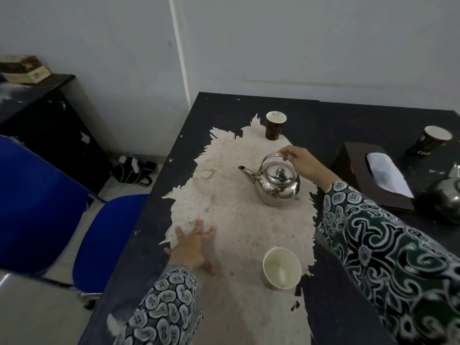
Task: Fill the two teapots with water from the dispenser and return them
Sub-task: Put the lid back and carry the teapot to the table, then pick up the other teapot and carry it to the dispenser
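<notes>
right hand [302,163] pinches bail handle [273,157] of teapot [278,186] at table centre | left hand [193,245] flat, fingers spread, on table [348,125] at 7 o'clock | 2nd teapot [443,202] at 3 o'clock | risk: fingertip hold, pot swings, lid [281,174] slips, paper cup [281,271] at 6 o'clock knocked over

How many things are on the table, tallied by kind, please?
Teapots: 2, the shiny teapot under the right hand and the dark teapot at the right edge
Paper cups: 3
Tissue box: 1
Total: 6
</notes>
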